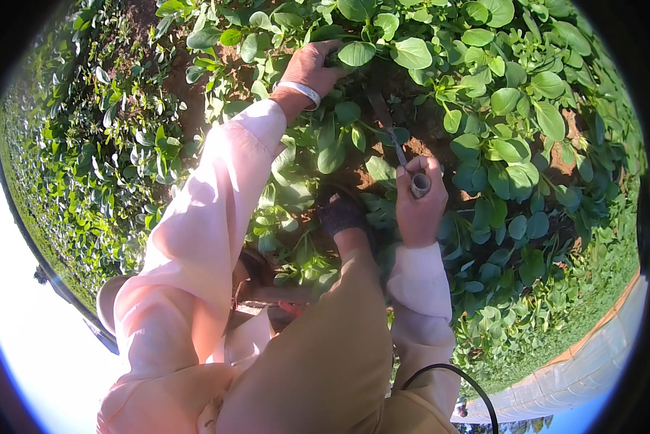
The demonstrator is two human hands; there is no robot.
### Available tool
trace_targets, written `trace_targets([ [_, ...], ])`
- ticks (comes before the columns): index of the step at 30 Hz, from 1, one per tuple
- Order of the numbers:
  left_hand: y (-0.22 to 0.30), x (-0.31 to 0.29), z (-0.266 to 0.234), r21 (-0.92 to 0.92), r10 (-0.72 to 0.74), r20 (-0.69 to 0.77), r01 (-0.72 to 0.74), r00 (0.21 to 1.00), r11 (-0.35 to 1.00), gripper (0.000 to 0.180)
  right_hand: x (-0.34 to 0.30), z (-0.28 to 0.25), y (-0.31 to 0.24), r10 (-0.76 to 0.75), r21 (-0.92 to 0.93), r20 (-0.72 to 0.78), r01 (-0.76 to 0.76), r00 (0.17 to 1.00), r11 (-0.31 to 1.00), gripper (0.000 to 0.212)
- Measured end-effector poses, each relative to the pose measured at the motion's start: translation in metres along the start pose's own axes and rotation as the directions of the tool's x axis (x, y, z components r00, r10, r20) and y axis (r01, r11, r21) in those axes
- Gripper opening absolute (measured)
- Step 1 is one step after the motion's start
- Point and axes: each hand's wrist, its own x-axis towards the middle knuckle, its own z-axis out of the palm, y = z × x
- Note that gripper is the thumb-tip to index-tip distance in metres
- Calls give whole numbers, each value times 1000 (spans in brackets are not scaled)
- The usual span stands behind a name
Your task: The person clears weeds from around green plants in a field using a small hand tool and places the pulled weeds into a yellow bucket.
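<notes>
My left hand (pixel 314 69), with a white band at the wrist, reaches in among broad round leaves at the top middle. Its thumb and fingers close around the lower part of a leafy green plant (pixel 357 53); leaves hide the fingertips. To the lower right, my right hand (pixel 420 206) is closed around a knife (pixel 398 148) with a hollow, tube-like handle end. The long narrow blade points up and away, toward the soil beneath the plant my left hand is at. Shade and leaves make the blade's tip hard to see.
Rows of leafy greens (pixel 513 155) spread to the right, with brown soil showing between them. My dark shoe (pixel 339 210) stands among the plants below my hands. Smaller weedy growth (pixel 108 123) covers the left. A pale plastic-covered structure (pixel 593 369) lies at the lower right.
</notes>
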Motion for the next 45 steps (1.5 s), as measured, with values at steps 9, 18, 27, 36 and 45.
trace_targets([
  [9,-11,-74,-76,-996,-231,35,52,972,69,24,5,7,-47,-142,-171,364,217,920,961,26],
  [18,6,-84,-80,-732,-526,-160,257,835,631,30,-18,-9,-40,-95,-391,245,188,965,901,31],
  [27,2,-70,-27,81,-356,-34,357,934,931,27,-10,-4,-48,-116,-284,294,203,949,937,30],
  [36,-34,-81,-1,234,-560,62,533,826,813,41,-18,-17,-57,-148,-504,414,361,898,785,29],
  [45,-27,-90,29,413,-342,4,310,940,857,35,-29,-22,-54,-167,-482,349,330,922,812,35],
])
